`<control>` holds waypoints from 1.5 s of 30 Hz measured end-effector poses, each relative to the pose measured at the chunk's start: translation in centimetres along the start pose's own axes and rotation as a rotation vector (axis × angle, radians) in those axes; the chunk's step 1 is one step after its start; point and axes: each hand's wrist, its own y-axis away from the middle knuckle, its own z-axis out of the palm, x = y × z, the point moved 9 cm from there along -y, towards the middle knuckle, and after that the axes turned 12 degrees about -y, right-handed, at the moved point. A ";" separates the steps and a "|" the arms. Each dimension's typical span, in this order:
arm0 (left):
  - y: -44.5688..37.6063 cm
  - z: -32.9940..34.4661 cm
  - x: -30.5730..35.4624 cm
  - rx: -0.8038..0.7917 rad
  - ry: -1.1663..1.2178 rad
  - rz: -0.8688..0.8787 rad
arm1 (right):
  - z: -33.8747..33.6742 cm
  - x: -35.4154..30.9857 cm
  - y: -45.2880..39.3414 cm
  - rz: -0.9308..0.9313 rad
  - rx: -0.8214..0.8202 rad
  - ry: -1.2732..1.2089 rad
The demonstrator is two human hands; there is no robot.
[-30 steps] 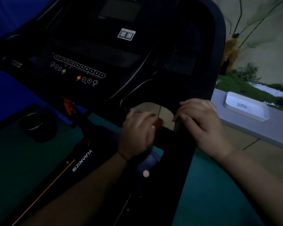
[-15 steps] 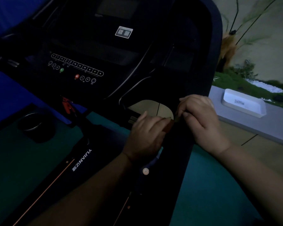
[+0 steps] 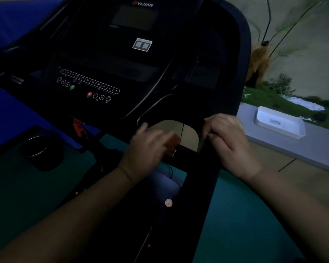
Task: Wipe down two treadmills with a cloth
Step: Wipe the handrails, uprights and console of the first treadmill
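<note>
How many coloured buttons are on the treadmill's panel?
2 that I can see: a round green button towards the dark control panel's left side, and a round red-orange button lower, to its right. The dim light may hide others.

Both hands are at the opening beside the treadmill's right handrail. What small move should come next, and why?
Probably draw the left hand back along the dark frame bar below the opening, toward the right hand, which grips the handrail. The left hand is blurred and something reddish shows at its fingers; whether that is the cloth cannot be told. The console lies farther away.
</note>
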 end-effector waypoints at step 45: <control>-0.7 0.1 6.5 -0.034 0.130 0.060 | -0.1 0.0 0.0 0.012 0.022 -0.014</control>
